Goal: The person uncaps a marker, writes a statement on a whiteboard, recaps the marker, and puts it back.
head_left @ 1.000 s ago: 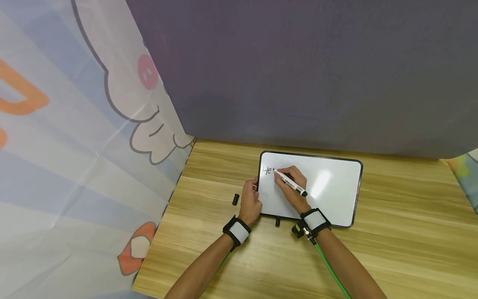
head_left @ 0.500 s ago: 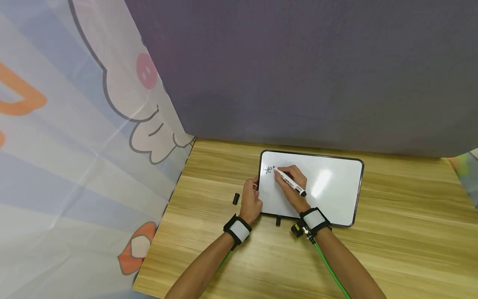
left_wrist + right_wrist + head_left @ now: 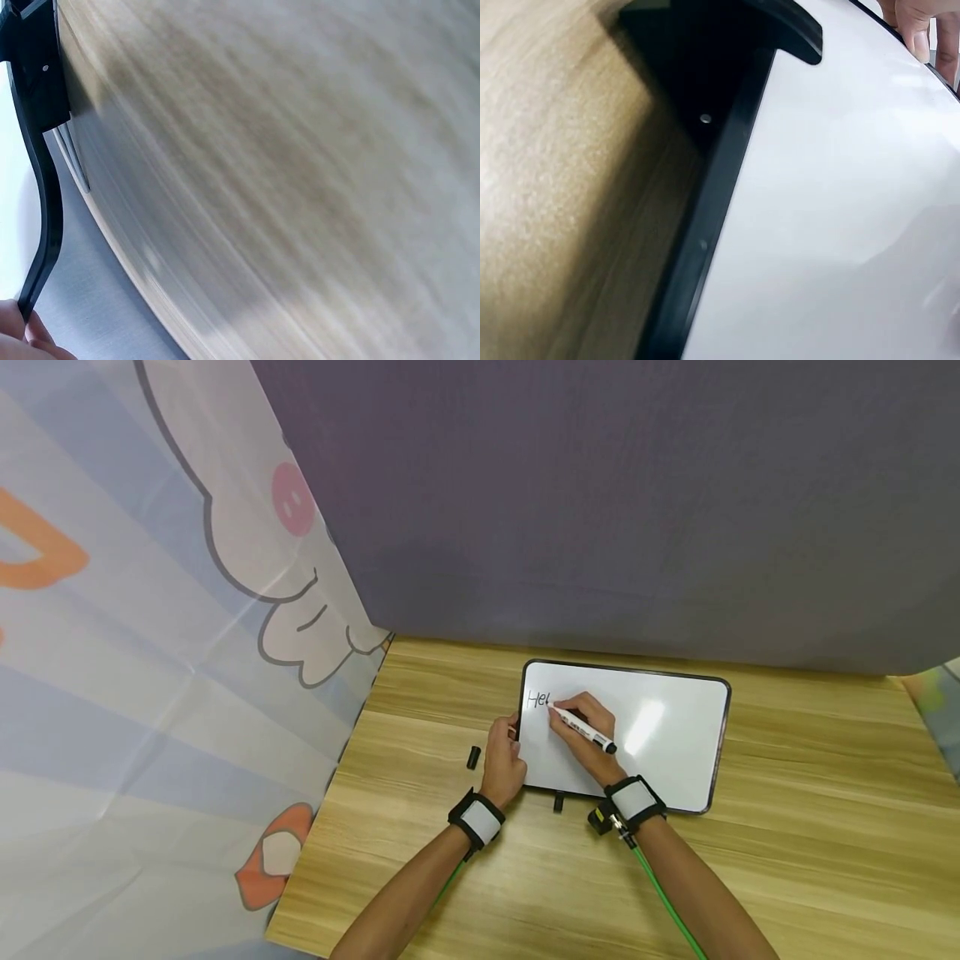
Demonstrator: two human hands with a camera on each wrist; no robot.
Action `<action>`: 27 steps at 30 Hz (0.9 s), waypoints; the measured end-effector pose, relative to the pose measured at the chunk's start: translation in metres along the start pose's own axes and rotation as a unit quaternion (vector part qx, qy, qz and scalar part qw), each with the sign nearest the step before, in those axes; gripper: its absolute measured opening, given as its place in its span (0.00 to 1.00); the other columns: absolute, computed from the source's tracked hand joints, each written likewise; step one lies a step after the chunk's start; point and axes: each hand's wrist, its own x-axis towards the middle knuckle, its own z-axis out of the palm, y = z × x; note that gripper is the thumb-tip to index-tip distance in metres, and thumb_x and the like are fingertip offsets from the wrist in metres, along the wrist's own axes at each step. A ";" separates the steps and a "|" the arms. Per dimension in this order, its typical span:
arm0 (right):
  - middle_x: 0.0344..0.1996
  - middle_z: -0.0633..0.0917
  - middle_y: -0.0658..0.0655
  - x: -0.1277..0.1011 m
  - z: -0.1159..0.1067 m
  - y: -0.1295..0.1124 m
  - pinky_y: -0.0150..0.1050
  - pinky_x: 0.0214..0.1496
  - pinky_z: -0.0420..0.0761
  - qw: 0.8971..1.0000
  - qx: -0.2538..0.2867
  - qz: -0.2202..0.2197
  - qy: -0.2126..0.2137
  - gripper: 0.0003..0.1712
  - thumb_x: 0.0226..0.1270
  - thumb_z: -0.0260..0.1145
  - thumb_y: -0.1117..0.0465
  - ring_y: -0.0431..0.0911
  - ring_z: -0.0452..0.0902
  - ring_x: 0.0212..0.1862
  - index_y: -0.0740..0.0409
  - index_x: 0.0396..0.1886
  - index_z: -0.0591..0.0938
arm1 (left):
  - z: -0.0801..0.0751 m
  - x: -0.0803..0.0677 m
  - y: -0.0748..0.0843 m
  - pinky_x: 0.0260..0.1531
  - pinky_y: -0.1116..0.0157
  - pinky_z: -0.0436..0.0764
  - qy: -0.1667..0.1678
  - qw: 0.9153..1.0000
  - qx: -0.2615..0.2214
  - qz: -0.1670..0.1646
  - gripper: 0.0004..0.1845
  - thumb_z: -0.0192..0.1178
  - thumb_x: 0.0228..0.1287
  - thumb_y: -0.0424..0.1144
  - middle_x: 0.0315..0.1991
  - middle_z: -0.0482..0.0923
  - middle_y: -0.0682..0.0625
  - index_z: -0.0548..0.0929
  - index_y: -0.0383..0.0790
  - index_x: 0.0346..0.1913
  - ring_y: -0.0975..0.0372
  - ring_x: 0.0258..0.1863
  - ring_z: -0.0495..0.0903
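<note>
In the head view a whiteboard (image 3: 675, 735) with a thin black frame lies on the wooden table. My left hand (image 3: 505, 764) grips its left edge; the left wrist view shows fingertips (image 3: 34, 339) pinching the black frame (image 3: 50, 202). With my right hand (image 3: 592, 758) I hold a white marker (image 3: 581, 724) like a pen, its tip on the board at the upper left. Dark handwriting (image 3: 536, 699) there reads "He" plus part of another letter by the tip. In the right wrist view the left thumb (image 3: 917, 37) presses the frame at the far edge.
Left of the board lies a small black cap (image 3: 473, 757). A black piece (image 3: 558, 802) sticks out under the board's front edge. Behind the table (image 3: 810, 827) rises a grey panel (image 3: 637, 510); a printed cartoon sheet (image 3: 172, 693) hangs at the left. A green cable (image 3: 667, 897) runs along my right forearm.
The marker tip has gone slightly up, then down, adding a stroke after "He". My left hand keeps its grip on the board's edge.
</note>
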 end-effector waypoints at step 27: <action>0.28 0.82 0.59 0.009 -0.016 -0.016 0.22 0.31 0.72 0.997 -0.002 0.078 -0.006 0.04 0.52 0.69 0.70 0.33 0.74 0.31 0.63 0.30 0.85 | 0.004 -0.002 -0.002 0.39 0.67 0.72 0.010 1.000 -0.002 -0.018 0.27 0.43 0.49 0.15 0.46 0.72 0.41 0.69 0.30 0.56 0.58 0.38 0.70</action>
